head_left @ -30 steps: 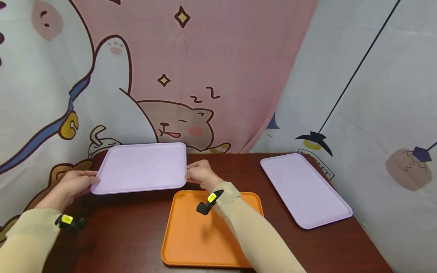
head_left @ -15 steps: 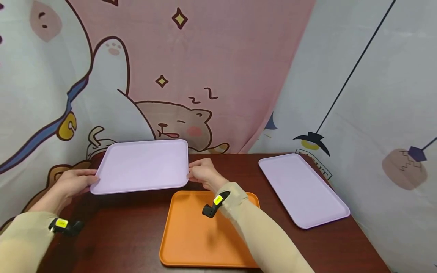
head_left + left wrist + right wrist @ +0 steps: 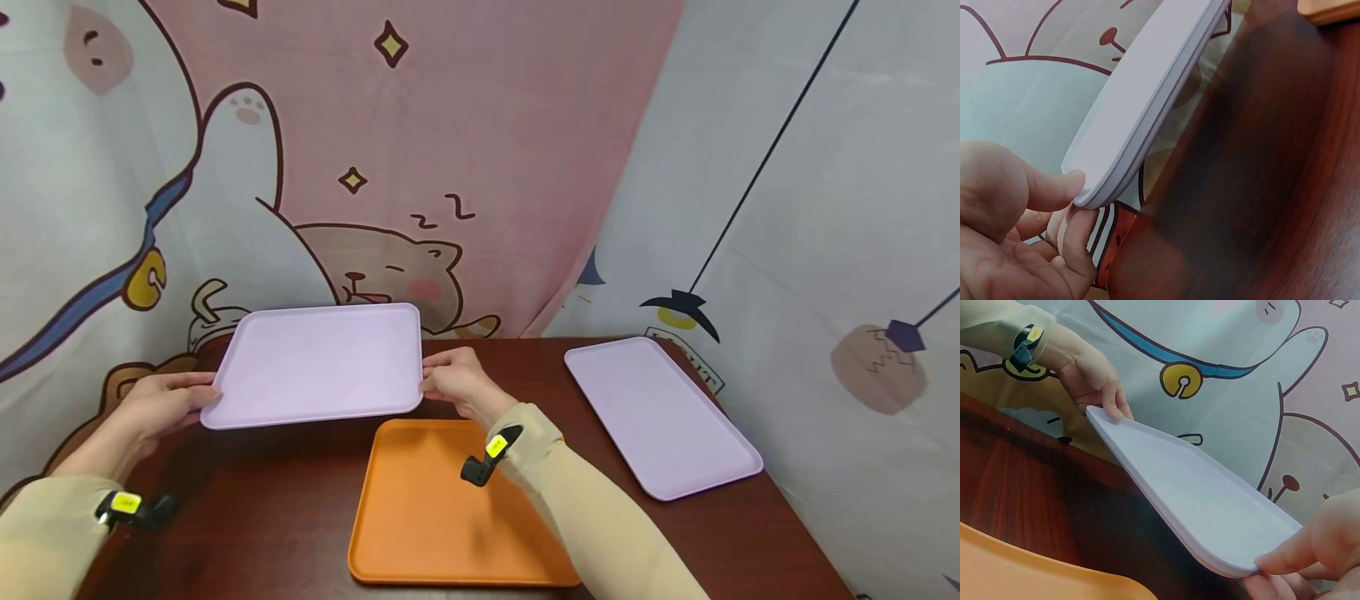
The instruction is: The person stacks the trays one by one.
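Both hands pinch the lilac tray (image 3: 318, 362) by its short ends, left hand (image 3: 157, 404) & right hand (image 3: 457, 383), so we hold it long axis left-right, w/ orange tray (image 3: 435, 508) near-right below.

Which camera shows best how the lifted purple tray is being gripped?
Right wrist: the purple tray shows whole, pinched by both hands, clear of the table. Head view shows its top only; left wrist view shows one corner.
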`<state>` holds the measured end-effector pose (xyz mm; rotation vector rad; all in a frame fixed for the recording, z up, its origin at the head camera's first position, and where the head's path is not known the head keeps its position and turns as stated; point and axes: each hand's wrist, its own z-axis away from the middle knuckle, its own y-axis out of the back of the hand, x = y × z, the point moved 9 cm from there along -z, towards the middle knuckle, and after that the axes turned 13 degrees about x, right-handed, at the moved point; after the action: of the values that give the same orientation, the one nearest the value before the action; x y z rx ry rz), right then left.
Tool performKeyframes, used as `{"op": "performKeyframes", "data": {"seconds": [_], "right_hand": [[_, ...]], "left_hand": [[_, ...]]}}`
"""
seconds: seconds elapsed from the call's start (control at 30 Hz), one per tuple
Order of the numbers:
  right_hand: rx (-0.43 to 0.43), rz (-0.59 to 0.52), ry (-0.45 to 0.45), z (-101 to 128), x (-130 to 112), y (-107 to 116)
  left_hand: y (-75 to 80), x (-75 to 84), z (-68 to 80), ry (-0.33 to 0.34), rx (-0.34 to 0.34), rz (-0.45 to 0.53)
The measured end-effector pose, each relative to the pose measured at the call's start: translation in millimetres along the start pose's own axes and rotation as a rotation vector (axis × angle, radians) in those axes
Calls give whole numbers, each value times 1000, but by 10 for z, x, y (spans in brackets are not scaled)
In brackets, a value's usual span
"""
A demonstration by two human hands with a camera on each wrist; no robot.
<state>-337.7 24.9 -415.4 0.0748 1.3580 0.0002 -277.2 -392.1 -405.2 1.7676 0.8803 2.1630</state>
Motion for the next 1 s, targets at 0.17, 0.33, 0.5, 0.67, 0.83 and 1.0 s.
{"op": "performKeyframes", "data": {"seconds": [0.17,0.33,0.5,0.67,0.83,1.0], "right_hand": [[-3,4,-2,65,-2,91],[-15,4,5,138,-42,192],[-35,-12,12,193,-68,291],[-42,-21,24,242,-92,414],[-43,-26,32,298,-123,544],[-40,-24,40,357,-130,682]], "left_hand": [[-26,64,57,-12,-8,31],[-62,127,124,-24,-14,36],[-109,193,172,-28,-21,49],[-186,276,209,-45,-49,84],[-264,371,284,-61,-91,122],[-338,459,380,-81,-123,136]]}}
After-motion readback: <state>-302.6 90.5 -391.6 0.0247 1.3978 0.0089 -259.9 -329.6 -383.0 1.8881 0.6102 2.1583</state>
